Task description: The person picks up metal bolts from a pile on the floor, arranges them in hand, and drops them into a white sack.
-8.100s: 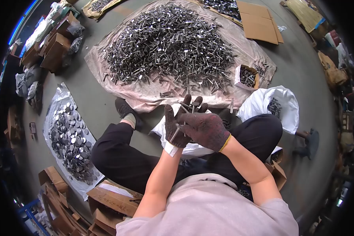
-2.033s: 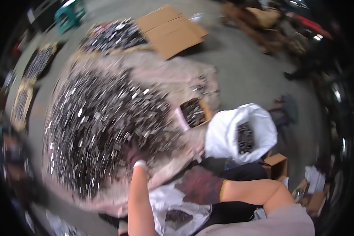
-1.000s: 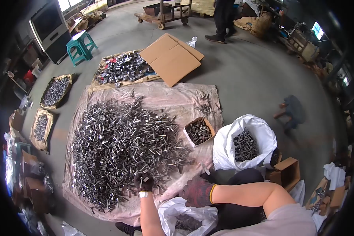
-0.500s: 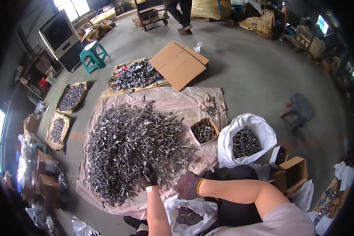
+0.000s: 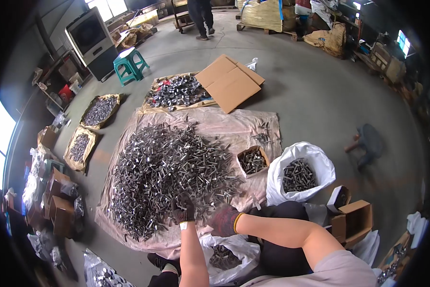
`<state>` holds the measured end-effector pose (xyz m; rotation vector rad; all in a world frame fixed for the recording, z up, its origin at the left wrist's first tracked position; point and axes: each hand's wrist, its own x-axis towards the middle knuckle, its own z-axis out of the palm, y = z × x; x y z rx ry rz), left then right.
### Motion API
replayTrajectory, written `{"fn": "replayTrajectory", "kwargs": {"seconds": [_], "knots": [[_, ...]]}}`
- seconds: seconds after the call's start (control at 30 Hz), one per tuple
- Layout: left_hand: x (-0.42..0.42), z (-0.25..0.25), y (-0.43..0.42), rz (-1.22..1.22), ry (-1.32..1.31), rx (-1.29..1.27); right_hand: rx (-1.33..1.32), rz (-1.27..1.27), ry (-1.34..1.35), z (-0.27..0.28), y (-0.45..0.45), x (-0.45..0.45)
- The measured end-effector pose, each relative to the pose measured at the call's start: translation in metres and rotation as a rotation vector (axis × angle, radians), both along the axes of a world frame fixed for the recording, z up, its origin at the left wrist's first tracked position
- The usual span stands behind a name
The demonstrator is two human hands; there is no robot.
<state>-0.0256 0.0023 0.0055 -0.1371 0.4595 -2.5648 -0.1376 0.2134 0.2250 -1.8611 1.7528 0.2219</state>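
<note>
We see a grey concrete floor (image 5: 301,91) crossed by thin cracks and faint reddish bands. At upper left we note a large cabinet-like unit (image 5: 91,40) with a dark front panel, and beside it green plastic stools (image 5: 130,66). Behind these we find a bright window (image 5: 106,6); a second window (image 5: 1,138) glows at far left, a smaller window (image 5: 403,43) at upper right. We observe a dark low stool (image 5: 369,144) at right.
</note>
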Motion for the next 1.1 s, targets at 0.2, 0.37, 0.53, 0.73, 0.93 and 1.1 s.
{"fn": "replayTrajectory", "kwargs": {"seconds": [0.2,0.37,0.53,0.73,0.93,1.1], "knots": [[0.004,0.07,0.049,0.262,-0.304,-0.029,-0.015,-0.016,0.001,0.015,0.001,0.0],[0.008,0.071,0.058,0.326,-0.434,-0.028,-0.042,-0.053,0.009,0.023,0.004,0.0],[0.031,0.076,0.065,0.305,-0.406,-0.001,-0.011,-0.056,0.063,0.013,0.006,0.001],[0.061,0.099,0.083,0.135,-0.149,-0.107,-0.22,-0.128,-0.024,0.0,0.024,0.001],[0.102,0.151,0.148,0.31,-0.17,-0.098,-0.275,-0.584,-0.729,0.004,0.049,0.037],[0.131,0.172,0.197,0.336,-0.146,-0.045,-0.258,-0.823,-1.349,-0.018,0.081,0.092]]}}
